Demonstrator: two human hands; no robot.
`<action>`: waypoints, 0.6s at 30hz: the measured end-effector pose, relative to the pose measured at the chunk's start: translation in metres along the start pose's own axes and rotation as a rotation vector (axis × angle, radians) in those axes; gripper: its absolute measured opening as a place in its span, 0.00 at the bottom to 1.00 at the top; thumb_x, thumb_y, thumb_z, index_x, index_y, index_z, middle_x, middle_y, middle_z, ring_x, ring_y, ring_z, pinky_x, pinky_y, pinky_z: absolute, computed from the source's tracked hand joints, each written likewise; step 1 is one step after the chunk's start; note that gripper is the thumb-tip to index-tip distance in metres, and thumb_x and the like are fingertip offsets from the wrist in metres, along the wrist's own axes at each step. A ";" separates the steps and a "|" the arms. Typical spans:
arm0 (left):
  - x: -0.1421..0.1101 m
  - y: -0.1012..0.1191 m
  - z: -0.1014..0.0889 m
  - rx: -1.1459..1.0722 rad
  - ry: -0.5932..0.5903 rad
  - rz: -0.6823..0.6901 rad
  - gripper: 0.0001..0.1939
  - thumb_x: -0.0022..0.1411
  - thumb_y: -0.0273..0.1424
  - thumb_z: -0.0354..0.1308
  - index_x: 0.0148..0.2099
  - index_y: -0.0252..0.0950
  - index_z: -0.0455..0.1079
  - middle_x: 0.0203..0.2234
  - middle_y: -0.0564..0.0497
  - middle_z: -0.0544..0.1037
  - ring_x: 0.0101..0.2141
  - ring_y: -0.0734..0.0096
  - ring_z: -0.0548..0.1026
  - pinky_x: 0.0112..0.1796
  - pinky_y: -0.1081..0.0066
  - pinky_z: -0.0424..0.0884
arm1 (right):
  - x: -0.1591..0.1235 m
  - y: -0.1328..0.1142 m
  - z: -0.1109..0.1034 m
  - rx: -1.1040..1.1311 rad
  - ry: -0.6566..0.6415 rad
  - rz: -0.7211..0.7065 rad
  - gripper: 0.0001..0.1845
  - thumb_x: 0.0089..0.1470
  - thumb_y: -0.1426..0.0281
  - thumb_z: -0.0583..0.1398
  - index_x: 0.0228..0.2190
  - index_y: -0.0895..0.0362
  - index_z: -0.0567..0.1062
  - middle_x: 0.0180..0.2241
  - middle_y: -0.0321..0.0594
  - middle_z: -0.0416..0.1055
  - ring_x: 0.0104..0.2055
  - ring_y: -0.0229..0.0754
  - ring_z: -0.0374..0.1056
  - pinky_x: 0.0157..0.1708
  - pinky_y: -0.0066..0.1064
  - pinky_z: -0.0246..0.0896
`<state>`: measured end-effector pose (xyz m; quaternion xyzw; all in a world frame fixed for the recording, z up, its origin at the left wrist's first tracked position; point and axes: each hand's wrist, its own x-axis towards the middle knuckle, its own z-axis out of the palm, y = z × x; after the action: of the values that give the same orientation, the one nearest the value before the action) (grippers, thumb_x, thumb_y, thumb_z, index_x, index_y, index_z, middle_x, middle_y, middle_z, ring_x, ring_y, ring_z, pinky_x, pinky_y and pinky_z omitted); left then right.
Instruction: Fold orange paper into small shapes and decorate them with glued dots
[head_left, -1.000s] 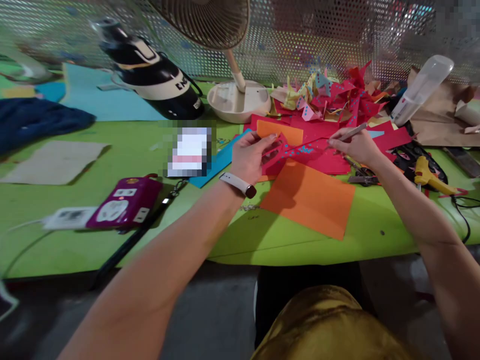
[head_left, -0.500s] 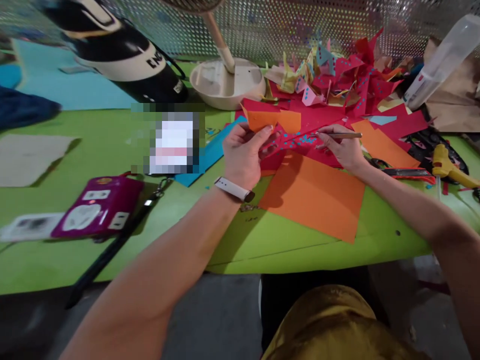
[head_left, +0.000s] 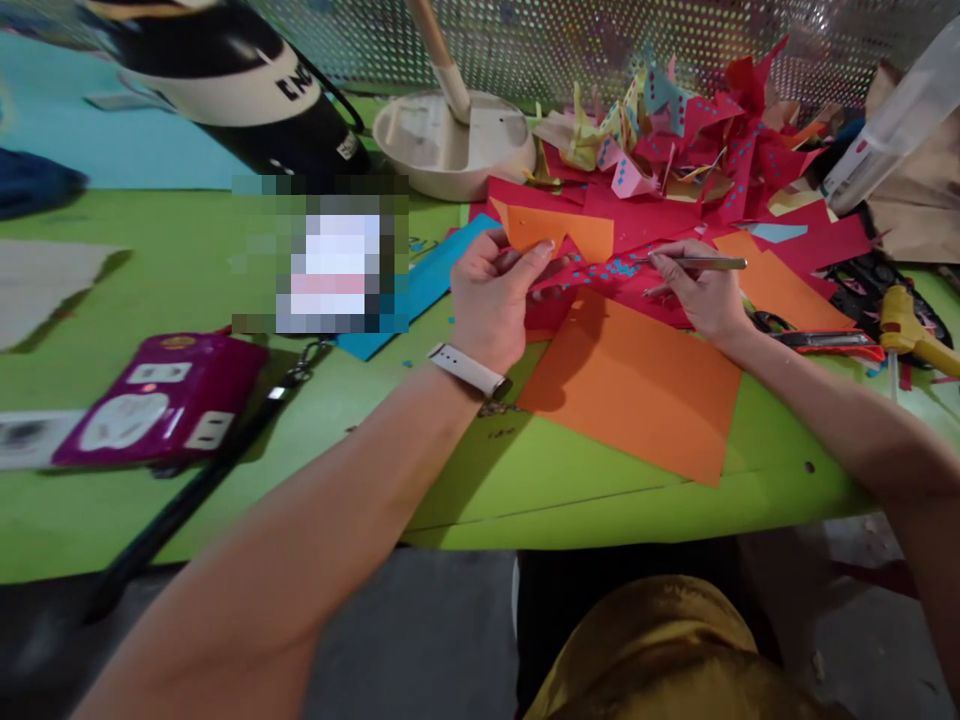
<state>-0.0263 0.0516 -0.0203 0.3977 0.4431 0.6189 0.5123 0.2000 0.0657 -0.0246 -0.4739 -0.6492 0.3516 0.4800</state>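
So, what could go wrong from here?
The loose blue dots could scatter if either the left hand or the right hand brushes them. The cutter lies close to the right wrist, so a shift sideways might knock it. The black strap hangs past the table edge; a snag might drag the phone.

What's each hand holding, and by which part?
Left hand: orange paper, fingers pinching its lower edge. Right hand: slim metallic tool, fingers near the end facing the left hand.
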 end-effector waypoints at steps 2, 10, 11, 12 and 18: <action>0.001 -0.002 0.001 -0.009 0.006 0.012 0.15 0.51 0.34 0.74 0.39 0.43 0.73 0.41 0.52 0.83 0.47 0.55 0.81 0.41 0.61 0.82 | 0.000 -0.001 0.000 0.009 -0.009 0.017 0.13 0.59 0.58 0.62 0.36 0.56 0.74 0.28 0.35 0.73 0.27 0.37 0.76 0.23 0.25 0.68; 0.001 -0.002 0.005 -0.008 0.026 0.006 0.13 0.52 0.32 0.72 0.38 0.42 0.72 0.41 0.52 0.83 0.46 0.57 0.82 0.43 0.61 0.82 | -0.002 -0.003 0.003 0.004 -0.023 0.032 0.15 0.58 0.56 0.62 0.35 0.55 0.74 0.27 0.34 0.73 0.27 0.39 0.76 0.23 0.28 0.68; 0.000 -0.001 0.005 -0.011 0.031 -0.002 0.12 0.53 0.32 0.71 0.38 0.42 0.72 0.41 0.51 0.83 0.47 0.57 0.82 0.42 0.61 0.82 | -0.003 -0.003 0.003 0.001 -0.025 0.030 0.14 0.58 0.56 0.62 0.35 0.55 0.74 0.27 0.34 0.73 0.27 0.39 0.76 0.23 0.28 0.68; -0.001 0.000 0.006 -0.011 0.034 -0.012 0.12 0.53 0.31 0.71 0.38 0.42 0.72 0.41 0.51 0.83 0.47 0.56 0.81 0.42 0.61 0.83 | -0.003 -0.003 0.004 0.003 -0.027 0.026 0.13 0.58 0.58 0.62 0.35 0.55 0.74 0.27 0.34 0.73 0.27 0.39 0.76 0.24 0.28 0.68; -0.004 0.002 0.008 -0.011 0.047 -0.011 0.13 0.54 0.31 0.71 0.40 0.41 0.72 0.43 0.49 0.83 0.47 0.56 0.81 0.42 0.61 0.82 | -0.005 -0.004 0.007 0.006 -0.026 0.043 0.07 0.58 0.63 0.63 0.34 0.54 0.75 0.30 0.33 0.73 0.27 0.36 0.75 0.29 0.30 0.74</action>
<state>-0.0187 0.0486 -0.0157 0.3776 0.4536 0.6279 0.5074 0.1927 0.0591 -0.0241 -0.4816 -0.6441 0.3696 0.4654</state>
